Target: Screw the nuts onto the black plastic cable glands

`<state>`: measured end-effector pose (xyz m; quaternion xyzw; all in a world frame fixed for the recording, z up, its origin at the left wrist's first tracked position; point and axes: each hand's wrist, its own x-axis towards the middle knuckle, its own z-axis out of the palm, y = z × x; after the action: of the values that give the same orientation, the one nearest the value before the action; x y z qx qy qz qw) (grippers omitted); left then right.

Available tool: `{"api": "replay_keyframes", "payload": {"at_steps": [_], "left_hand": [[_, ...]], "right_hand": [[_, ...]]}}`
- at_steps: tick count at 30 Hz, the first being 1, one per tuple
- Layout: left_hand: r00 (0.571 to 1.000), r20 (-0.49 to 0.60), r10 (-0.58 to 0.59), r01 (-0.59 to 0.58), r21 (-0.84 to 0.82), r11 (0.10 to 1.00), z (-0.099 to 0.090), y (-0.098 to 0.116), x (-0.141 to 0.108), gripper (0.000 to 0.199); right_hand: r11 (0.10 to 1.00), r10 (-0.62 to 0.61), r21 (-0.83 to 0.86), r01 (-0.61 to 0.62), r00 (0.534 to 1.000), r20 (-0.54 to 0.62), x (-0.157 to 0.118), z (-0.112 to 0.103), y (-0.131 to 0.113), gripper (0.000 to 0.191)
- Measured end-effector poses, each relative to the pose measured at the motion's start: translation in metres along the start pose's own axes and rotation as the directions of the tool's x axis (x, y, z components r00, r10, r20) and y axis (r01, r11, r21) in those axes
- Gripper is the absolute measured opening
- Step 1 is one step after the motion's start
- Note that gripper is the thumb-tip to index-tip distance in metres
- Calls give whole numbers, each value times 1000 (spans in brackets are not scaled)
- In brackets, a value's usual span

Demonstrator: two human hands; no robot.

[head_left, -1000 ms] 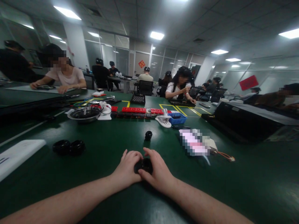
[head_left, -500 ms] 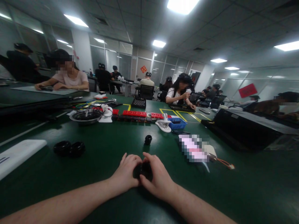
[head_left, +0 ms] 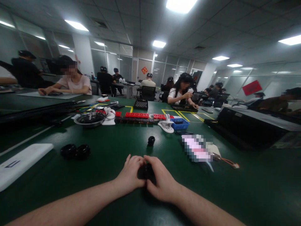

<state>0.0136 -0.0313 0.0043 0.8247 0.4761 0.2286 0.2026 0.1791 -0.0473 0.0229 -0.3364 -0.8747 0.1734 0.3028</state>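
Near the middle of the green table (head_left: 113,141), my left hand (head_left: 131,172) and my right hand (head_left: 162,180) are curved around a dark round object (head_left: 148,172), one on each side. Fingers and thumbs of both hands are closed on it, and they hide much of its shape. Just beyond my hands stands a small glossy black ringed piece (head_left: 151,141). Two larger black round pieces, one at the left (head_left: 68,151) and one beside it (head_left: 83,152), sit side by side to the left of my hands.
A white slab (head_left: 25,161) lies at the left. Further back are a metal bowl (head_left: 90,120) with cables, red blocks (head_left: 136,115), a white clamp (head_left: 166,124) and a blue basket (head_left: 180,124). A black case (head_left: 249,128) stands right. Several people sit beyond.
The whole view has shifted slightly, so the table items appear a little further right. Both hands keep their hold on the dark object, now slightly further right in view.
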Motion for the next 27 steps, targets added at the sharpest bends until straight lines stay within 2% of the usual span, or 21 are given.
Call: {"api": "replay_keyframes", "payload": {"at_steps": [2, 4, 7, 10, 14, 16, 19, 22, 24, 27], "left_hand": [[1000, -11, 8, -8, 6, 1000, 0, 0, -1, 34], [1000, -20, 17, -16, 17, 1000, 0, 0, -1, 32], [1000, -19, 19, -18, 24, 1000, 1, 0, -1, 32], [1000, -2, 9, -9, 18, 1000, 2, -1, 1, 35], [1000, -11, 6, -6, 27, 1000, 4, -3, 1, 36], [1000, -21, 6, -5, 35, 999, 3, -3, 1, 34], [1000, -14, 14, -13, 39, 999, 2, -1, 1, 34], [1000, 10, 10, -11, 37, 999, 1, 1, 1, 35], [1000, 22, -3, 2, 33, 999, 0, 2, 1, 35], [999, 29, -21, 21, 13, 1000, -1, 3, 1, 36]], "right_hand": [[998, 42, -37, -44, 998, -39, 0, -3, -2, 66], [984, 149, -88, -155, 986, -71, 1, -4, -2, 71], [961, 253, -97, -259, 965, -69, 3, -1, 1, 71], [987, 161, -18, -162, 986, -39, 2, 2, 5, 55], [997, 30, 68, -27, 999, -36, 0, 0, 7, 61], [999, 35, 35, -33, 998, -61, -1, -2, 6, 64], [991, 131, -24, -135, 985, -110, 0, -3, 5, 69], [975, 212, -43, -217, 973, -95, 1, 1, 5, 68], [981, 192, -21, -194, 979, -65, 1, 2, 6, 61], [996, 71, 57, -69, 997, -34, -2, 0, 6, 64]]}}
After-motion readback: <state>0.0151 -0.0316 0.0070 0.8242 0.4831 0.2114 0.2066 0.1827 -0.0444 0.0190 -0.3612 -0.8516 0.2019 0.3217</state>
